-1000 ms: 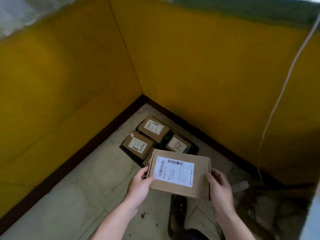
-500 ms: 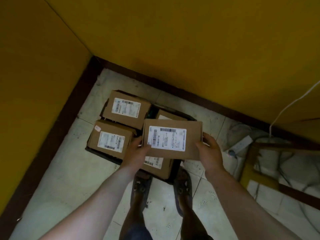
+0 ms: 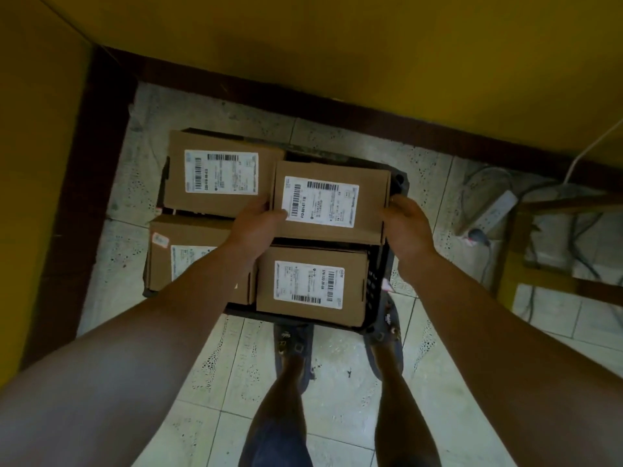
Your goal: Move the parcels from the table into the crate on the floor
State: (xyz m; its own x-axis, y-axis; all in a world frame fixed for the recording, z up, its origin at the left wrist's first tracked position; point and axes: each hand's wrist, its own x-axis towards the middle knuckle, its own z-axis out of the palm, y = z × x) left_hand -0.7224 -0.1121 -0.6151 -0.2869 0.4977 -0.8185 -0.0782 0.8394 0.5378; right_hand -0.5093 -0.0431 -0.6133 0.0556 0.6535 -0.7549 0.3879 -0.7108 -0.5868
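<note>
Both our hands clamp one parcel [image 3: 332,203] by its short ends: the left hand [image 3: 256,227] curls its thumb onto the label's lower left corner, and the right hand [image 3: 406,224] wraps the opposite edge. In the head view, the only one we have, this parcel sits just above the centre of the frame, label up and level, over the upper right quarter of the dark crate [image 3: 377,281] on the tiled floor [image 3: 215,382]. We cannot tell whether its underside already touches anything below. Three more boxes fill the crate: the upper-left parcel [image 3: 222,173], the lower-left parcel [image 3: 188,254] partly hidden by our left forearm, and the lower-centre parcel [image 3: 310,288]. We judge this to be the placing step, with the release not yet made. The next move calls for lowering the box straight into the free slot, clear of its neighbours' edges and of the crate's right wall, where our right fingers could get pinched, then easing both hands out sideways. A power strip [image 3: 492,210] lies at the right of the frame, well apart
</note>
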